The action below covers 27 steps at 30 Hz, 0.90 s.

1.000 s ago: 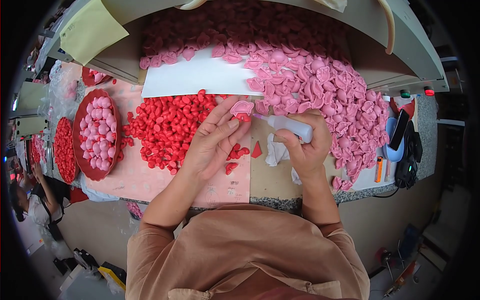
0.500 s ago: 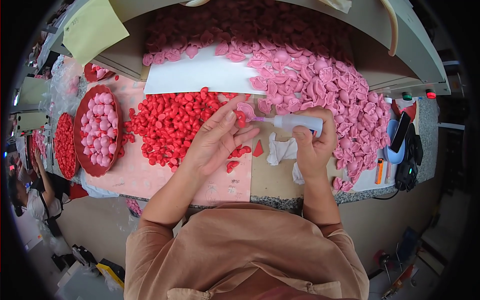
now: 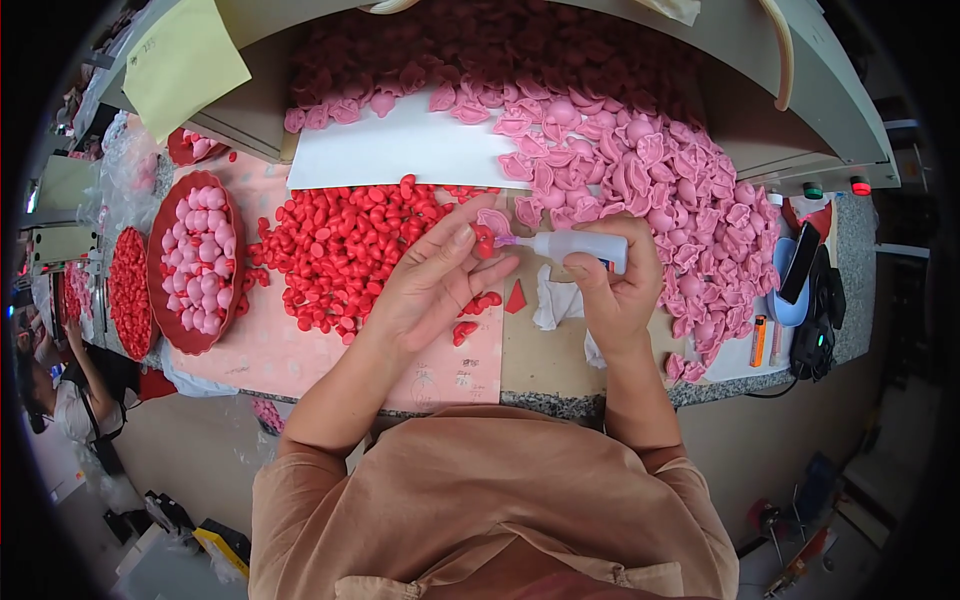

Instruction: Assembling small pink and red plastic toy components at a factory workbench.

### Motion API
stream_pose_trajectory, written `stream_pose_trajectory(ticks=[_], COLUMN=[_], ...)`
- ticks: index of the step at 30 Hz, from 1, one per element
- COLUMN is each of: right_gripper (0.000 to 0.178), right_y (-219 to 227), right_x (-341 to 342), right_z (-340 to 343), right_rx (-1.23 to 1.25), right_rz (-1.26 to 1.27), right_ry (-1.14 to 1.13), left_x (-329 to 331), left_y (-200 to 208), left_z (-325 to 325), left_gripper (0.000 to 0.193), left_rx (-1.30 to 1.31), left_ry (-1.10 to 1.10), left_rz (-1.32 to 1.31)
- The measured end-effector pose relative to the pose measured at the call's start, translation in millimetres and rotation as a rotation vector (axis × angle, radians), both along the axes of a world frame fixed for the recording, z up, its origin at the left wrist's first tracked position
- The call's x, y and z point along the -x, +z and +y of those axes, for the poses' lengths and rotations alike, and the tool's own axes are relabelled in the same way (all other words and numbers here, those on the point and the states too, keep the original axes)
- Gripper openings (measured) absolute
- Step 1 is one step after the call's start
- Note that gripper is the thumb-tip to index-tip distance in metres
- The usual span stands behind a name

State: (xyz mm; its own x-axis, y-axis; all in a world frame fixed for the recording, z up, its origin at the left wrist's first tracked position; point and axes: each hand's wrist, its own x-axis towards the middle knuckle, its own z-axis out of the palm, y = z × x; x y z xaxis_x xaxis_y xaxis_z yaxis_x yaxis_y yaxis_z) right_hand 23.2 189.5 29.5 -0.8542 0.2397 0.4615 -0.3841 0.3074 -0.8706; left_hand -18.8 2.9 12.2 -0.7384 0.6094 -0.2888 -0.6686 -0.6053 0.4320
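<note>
Pinching a small glossy red rounded piece (image 3: 484,242) with a pink ruffled shell (image 3: 494,221) — left hand (image 3: 425,275). Right hand (image 3: 620,290) wrapped round a translucent white squeeze bottle (image 3: 582,244), purple nozzle (image 3: 515,240) at the piece's 3 o'clock. Glossy red heap (image 3: 335,265) at left hand's 9 o'clock — pink ruffled pile (image 3: 650,180) at right's 1.

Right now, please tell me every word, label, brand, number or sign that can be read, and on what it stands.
None reads clearly.
Yellow note: faint marks, too small.
Pink sheet: small marks, blurred.
Bottle in right hand: dark print, too small.
Orange stick: print too small.
</note>
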Motion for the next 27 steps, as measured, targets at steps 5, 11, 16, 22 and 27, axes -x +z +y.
stream_pose_trajectory(ticks=[5, 11, 16, 22, 27], right_gripper=[0.028, 0.027, 0.029, 0.027, 0.034], right_y=[0.5, 0.9, -1.2, -0.8, 2.5], right_x=[-0.1, -2.7, -0.9, 0.2, 0.1], right_z=[-0.3, 1.4, 0.0, 2.3, 4.2], right_rx=[0.011, -0.031, 0.009, 0.063, 0.444], right_rz=[-0.006, -0.045, -0.010, 0.029, -0.132], right_ry=[0.004, 0.058, 0.042, 0.027, 0.069], left_x=[0.0, -0.7, 0.3, 0.1, 0.8], left_y=[-1.4, 3.5, -0.8, 2.8, 2.0], left_z=[-0.1, 0.6, -0.4, -0.3, -0.8], left_gripper=[0.041, 0.042, 0.043, 0.044, 0.047], left_rx=[-0.009, 0.016, -0.011, 0.001, -0.034], left_ry=[-0.008, -0.011, -0.024, -0.011, -0.044], left_rz=[0.008, -0.004, 0.017, -0.015, -0.004])
